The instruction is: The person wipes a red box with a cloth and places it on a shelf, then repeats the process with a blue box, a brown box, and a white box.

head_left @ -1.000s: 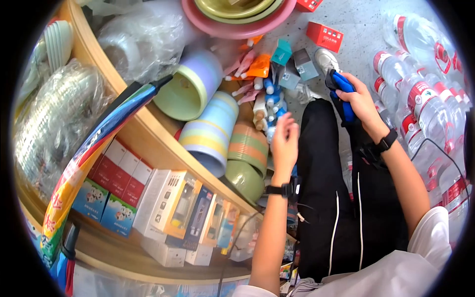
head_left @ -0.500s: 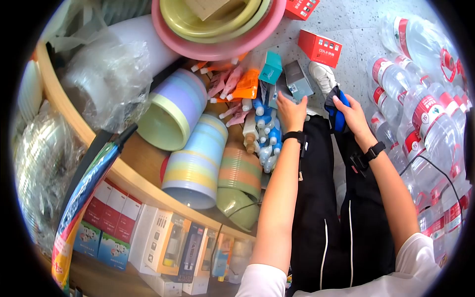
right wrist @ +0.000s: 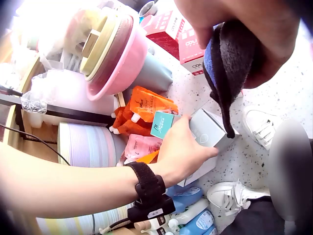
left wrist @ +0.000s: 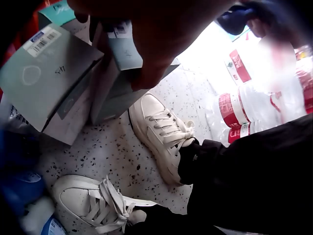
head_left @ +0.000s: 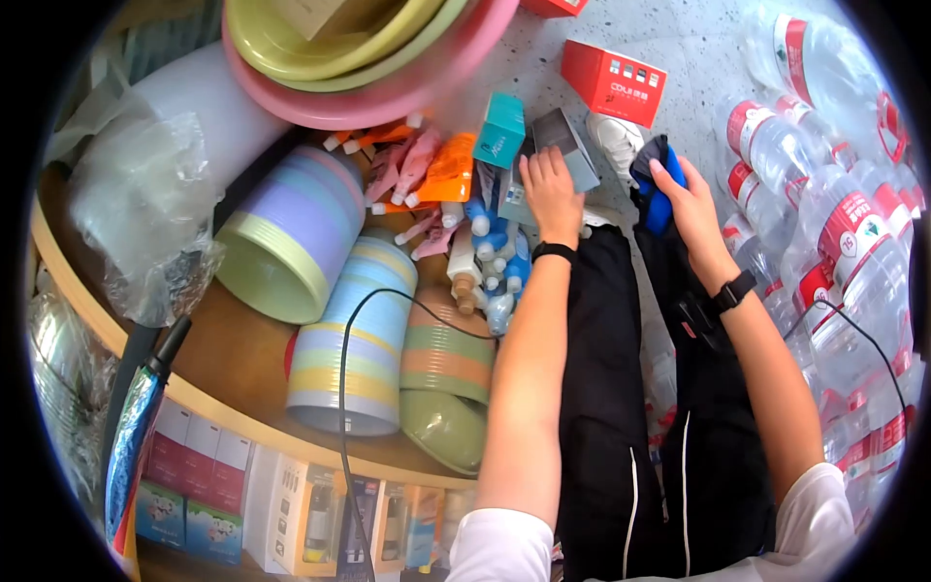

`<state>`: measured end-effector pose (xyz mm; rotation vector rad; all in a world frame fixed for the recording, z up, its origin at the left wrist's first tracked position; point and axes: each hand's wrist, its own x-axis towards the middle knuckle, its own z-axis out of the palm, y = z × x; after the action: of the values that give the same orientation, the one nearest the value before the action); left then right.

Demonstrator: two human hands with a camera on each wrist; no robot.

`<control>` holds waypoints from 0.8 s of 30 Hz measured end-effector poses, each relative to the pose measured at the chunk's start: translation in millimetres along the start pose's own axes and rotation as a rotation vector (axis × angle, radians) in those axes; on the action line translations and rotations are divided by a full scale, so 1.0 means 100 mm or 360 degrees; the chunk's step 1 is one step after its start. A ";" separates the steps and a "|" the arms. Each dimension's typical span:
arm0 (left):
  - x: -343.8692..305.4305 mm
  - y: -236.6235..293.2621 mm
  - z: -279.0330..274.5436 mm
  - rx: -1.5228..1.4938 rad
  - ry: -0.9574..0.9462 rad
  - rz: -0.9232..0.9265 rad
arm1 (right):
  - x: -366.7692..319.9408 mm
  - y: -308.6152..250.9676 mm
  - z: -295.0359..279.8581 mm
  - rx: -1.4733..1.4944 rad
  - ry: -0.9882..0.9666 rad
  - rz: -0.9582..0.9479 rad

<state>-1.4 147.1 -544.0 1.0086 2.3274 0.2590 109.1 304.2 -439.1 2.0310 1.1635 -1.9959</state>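
Observation:
My left hand (head_left: pixel 550 194) reaches over the spray bottles to a grey box (head_left: pixel 567 145) on the floor. In the right wrist view the left hand (right wrist: pixel 183 152) grips this grey box (right wrist: pixel 212 129), thumb on its front face. The left wrist view shows the hand (left wrist: pixel 161 29) from below, over the box (left wrist: pixel 117 54). My right hand (head_left: pixel 693 199) holds a blue and black fabric item (head_left: pixel 658 189) above my knee. That item (right wrist: pixel 222 63) hangs from the right hand (right wrist: pixel 264 34) in the right wrist view.
Stacked pink and yellow basins (head_left: pixel 388 92), striped plastic cups (head_left: pixel 354 339), spray bottles (head_left: pixel 485 257), orange pouches (head_left: pixel 448 170), a teal box (head_left: pixel 501 131) and a red box (head_left: pixel 613 70) crowd the area. Packed water bottles (head_left: pixel 844 213) stand right. White shoes (left wrist: pixel 164 132) rest on speckled floor.
My left hand went forward from mid-air, over my knee, onto the grey box. The right hand kept the blue item, shifting little. The view tilted forward.

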 end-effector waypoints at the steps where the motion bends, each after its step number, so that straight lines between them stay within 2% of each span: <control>1: -0.06 -0.01 0.00 -0.0080 0.0082 0.0053 | -0.07 -0.02 0.02 0.0031 -0.0013 0.0005; 2: -0.04 -0.02 -0.03 -0.0154 0.0191 0.0122 | -0.10 -0.04 0.05 0.0028 -0.0014 -0.0002; 6: -0.24 0.12 -0.25 -0.0389 0.0144 0.0098 | -0.25 -0.22 0.05 0.0081 -0.0063 0.0017; 8: -0.58 0.29 -0.46 -0.0596 0.0121 0.0064 | -0.38 -0.39 -0.04 -0.0040 -0.0084 -0.0082; 12: -0.92 0.53 -0.87 -0.0642 0.0153 0.0087 | -0.47 -0.45 -0.18 -0.0317 -0.0172 -0.0172; 14: -1.28 0.77 -1.26 -0.0774 0.0183 0.0094 | -0.72 -0.56 -0.12 -0.0786 -0.0238 -0.0784; 15: -1.33 0.81 -1.44 -0.0807 0.0183 0.0123 | -0.83 -0.72 -0.06 -0.0685 -0.0258 -0.0494; 16: -1.48 0.89 -1.59 -0.0858 0.0187 0.0125 | -1.15 -0.78 -0.01 -0.0905 -0.0534 -0.0730; 18: -1.75 0.96 -1.74 -0.0897 0.0194 0.0157 | -1.31 -0.78 0.02 -0.0941 -0.0721 -0.0848; 20: -2.06 0.97 -1.99 -0.0919 0.0193 0.0229 | -1.63 -0.82 0.06 -0.1092 -0.1101 -0.0745; 22: -2.29 1.00 -2.15 -0.0956 0.0276 0.0298 | -1.68 -0.84 0.09 -0.1060 -0.1086 -0.0729; 24: -2.40 1.01 -2.25 -0.1040 0.0285 0.0298 | -1.55 -0.85 0.07 -0.1145 -0.1337 -0.0902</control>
<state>58.9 55.9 -217.5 0.8811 2.0594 1.1381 77.0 290.3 -265.4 0.4682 1.8981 -1.8426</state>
